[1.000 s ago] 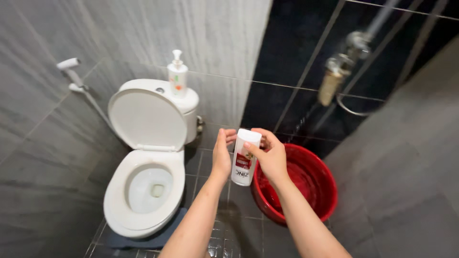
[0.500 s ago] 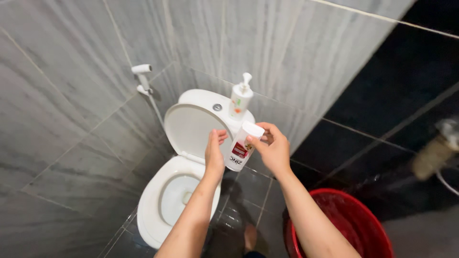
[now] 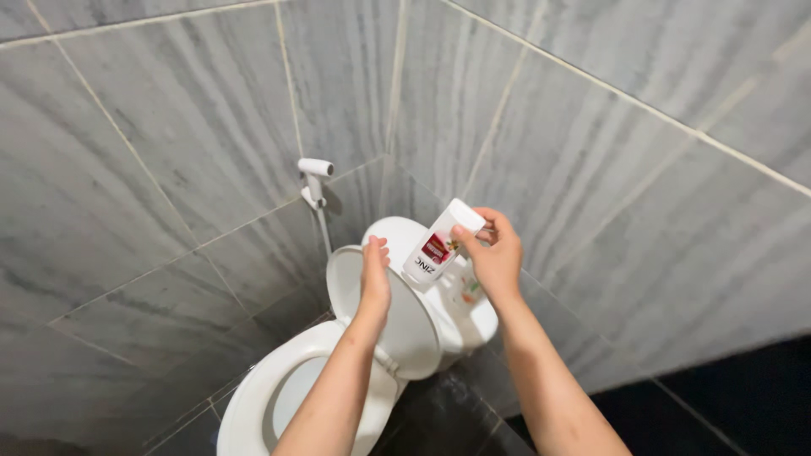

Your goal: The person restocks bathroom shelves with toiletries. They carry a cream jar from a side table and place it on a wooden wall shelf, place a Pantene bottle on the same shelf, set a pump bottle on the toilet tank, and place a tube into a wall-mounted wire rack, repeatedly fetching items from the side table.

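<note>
Right hand [image 3: 494, 253] has the white bottle [image 3: 439, 247], fingers wrapped round its capped upper end, thumb on the near side. I see the bottle tilted, cap up and toward the right, base down and toward the left. It carries a red and white label. It hangs in the air over the tank [image 3: 456, 308], not resting on anything I can make out.

Left hand [image 3: 374, 283] is up beside the bottle's lower end, fingers together and pointing upward, palm turned toward the bottle. I cannot tell whether the palm touches the base or stands just off it. Nothing is gripped in it.

Both forearms come in from the bottom edge, left one crossing in front of the raised lid [image 3: 397, 325].

Below the hands: a white toilet [image 3: 253, 405], lid up and leaning back against the tank, seat down, bowl open at lower left. A second bottle [image 3: 467, 290] stands on the tank, mostly hidden behind the right hand and the held bottle; only a pale part with a coloured label shows.

On the wall to the left of the tank, a white spray head [image 3: 314, 179] sits in its holder, hose dropping down behind the lid. Walls are grey veined tile [image 3: 169, 143]. Dark tile [image 3: 726, 405] at lower right.
</note>
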